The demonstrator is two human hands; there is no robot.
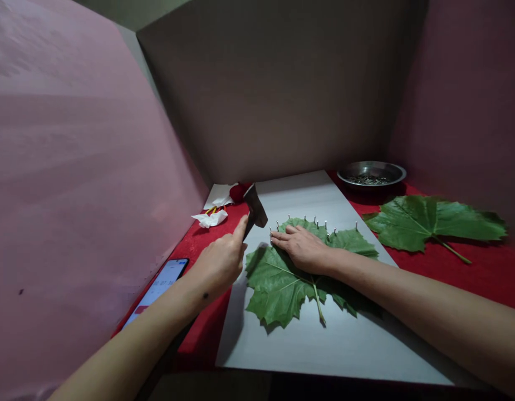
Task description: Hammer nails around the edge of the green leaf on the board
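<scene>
My left hand [224, 262] is wrapped round the handle of a hammer [255, 207], its dark metal head raised above the board's left side. A large green leaf [278, 284] lies flat on a white board [294, 351], stem toward me. My right hand [303, 248] rests on the leaf, fingertips at its upper left edge. There they pinch a small nail [271, 235], partly hidden by the fingers. Several nails [325, 225] stand upright along the leaf's far edge. The hammer head is apart from the nails.
On the red cloth [420, 278], a metal bowl [371, 174] of nails stands back right, near a second green leaf [432, 220]. At left are a phone [163, 281], crumpled white tissue [211, 219] and a red ball-like object [238, 192]. Pink walls [86, 184] flank the table.
</scene>
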